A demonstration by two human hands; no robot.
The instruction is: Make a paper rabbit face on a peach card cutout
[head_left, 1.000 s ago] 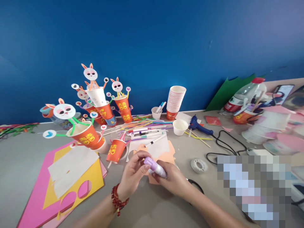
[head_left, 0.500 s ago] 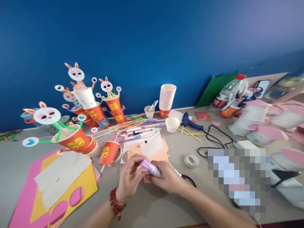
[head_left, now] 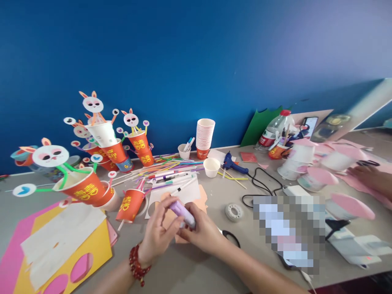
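Note:
Both my hands are together over the table's middle, around a small lilac tube-shaped thing (head_left: 180, 212) with a greyish end. My left hand (head_left: 161, 226), with a red bead bracelet at the wrist, pinches its upper end. Around its lower end close the fingers of my right hand (head_left: 204, 230). Its exact kind is not clear. Beneath my hands lie peach paper (head_left: 202, 198) and a white sheet (head_left: 191, 188). A red paper cup (head_left: 130, 206) lies tipped to the left of my left hand. Scissors (head_left: 231, 237) show partly beside my right wrist.
Rabbit-faced cup figures (head_left: 82, 188) stand at left, above coloured paper (head_left: 101, 245). Straws and markers (head_left: 171, 177), a cup stack (head_left: 205, 134), a glue gun (head_left: 234, 163) and a tape roll (head_left: 234, 212) lie ahead. Another person's hand (head_left: 366, 179) is at right near pink-topped cups (head_left: 318, 177).
The view has turned to the right, so things sit further left. The lilac thing is tilted more steeply between my hands. Another person's hand has appeared at the right edge.

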